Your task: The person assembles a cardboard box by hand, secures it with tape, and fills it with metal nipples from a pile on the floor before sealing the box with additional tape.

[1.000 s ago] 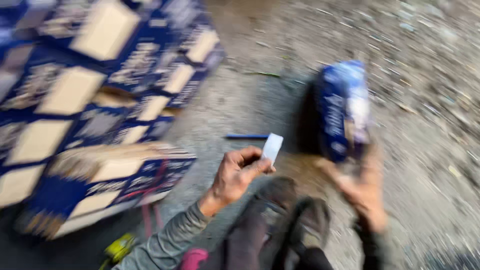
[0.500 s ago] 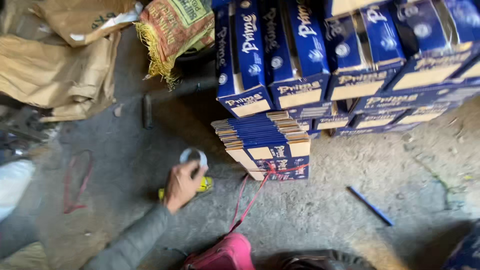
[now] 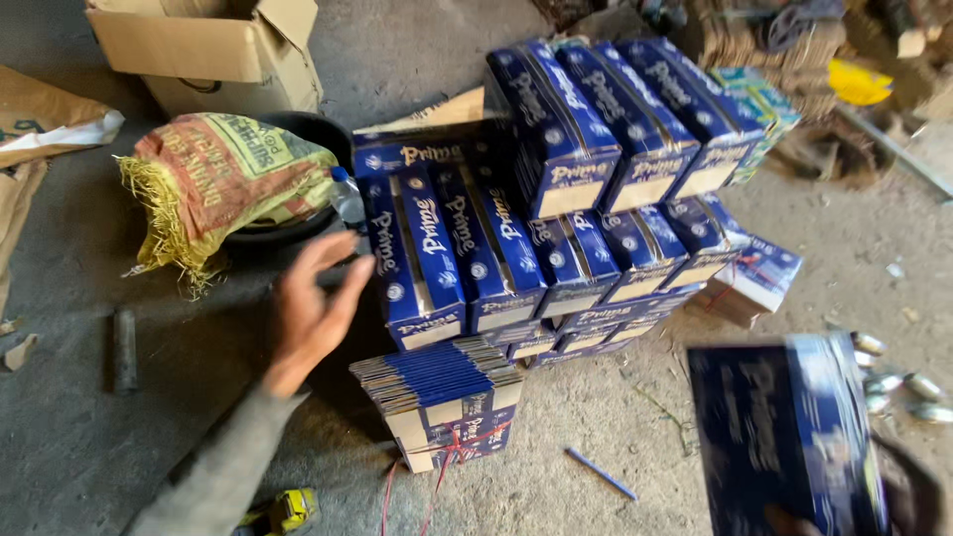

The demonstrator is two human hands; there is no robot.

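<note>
My left hand [image 3: 310, 316] is raised open with fingers spread, empty, just left of a stack of blue and cream boxes [image 3: 556, 218]. My right hand [image 3: 893, 491] at the lower right is mostly hidden behind a blurred blue box [image 3: 784, 437] that it holds up. Below the stack lies a tied bundle of flat blue carton blanks [image 3: 442, 397] bound with red string.
A woven sack [image 3: 223, 184] rests on a black tub [image 3: 298, 134]. An open cardboard carton [image 3: 213, 50] stands at the back left. A yellow tape dispenser [image 3: 283, 511], a blue pen [image 3: 601, 472], a dark tube [image 3: 124, 347] and metal cans [image 3: 898, 382] lie on the concrete floor.
The view has swung up and right. My left hand no longer holds the white roll near the floor and is now raised open. The blue box in my right hand has come into view.
</note>
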